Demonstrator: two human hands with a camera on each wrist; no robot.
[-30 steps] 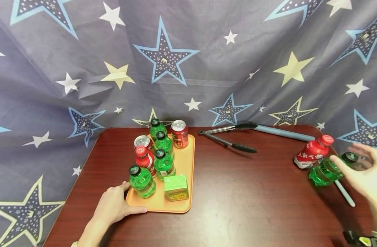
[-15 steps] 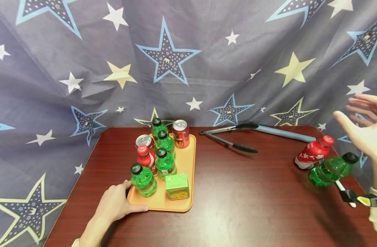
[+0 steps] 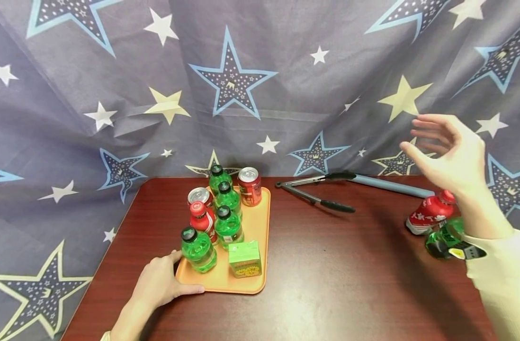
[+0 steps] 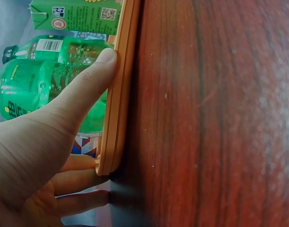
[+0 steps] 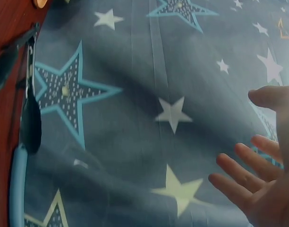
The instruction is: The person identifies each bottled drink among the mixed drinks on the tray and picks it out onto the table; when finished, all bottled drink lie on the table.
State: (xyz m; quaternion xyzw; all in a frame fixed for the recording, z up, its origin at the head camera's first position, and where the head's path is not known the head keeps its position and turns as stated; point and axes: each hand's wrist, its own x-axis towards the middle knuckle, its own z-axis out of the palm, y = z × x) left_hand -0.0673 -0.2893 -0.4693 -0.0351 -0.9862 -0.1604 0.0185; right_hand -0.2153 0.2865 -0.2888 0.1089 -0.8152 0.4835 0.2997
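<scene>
At the near left corner of an orange tray (image 3: 256,222), my left hand (image 3: 157,282) grips it, thumb along the front rim and fingers round the left side. The left wrist view shows the thumb (image 4: 85,92) laid against the rim beside a green bottle (image 4: 21,90). On the tray stand several green bottles with black caps, a red bottle (image 3: 203,220), two cans, one a red can (image 3: 250,189), and a green drink carton (image 3: 245,260). My right hand (image 3: 453,154) hangs in the air at the right, fingers spread and holding nothing, its wrist partly covering a green bottle (image 3: 441,239).
A red bottle (image 3: 428,213) leans at the table's right side, beside the green one. Black-handled tongs (image 3: 315,192) and a light blue rod (image 3: 392,184) lie along the back edge. Behind the table hangs a grey curtain (image 3: 285,109) with stars.
My right hand has come up off the green bottle at the right, then moved left through the air. That bottle stays beside the red one. My left hand keeps its place at the tray.
</scene>
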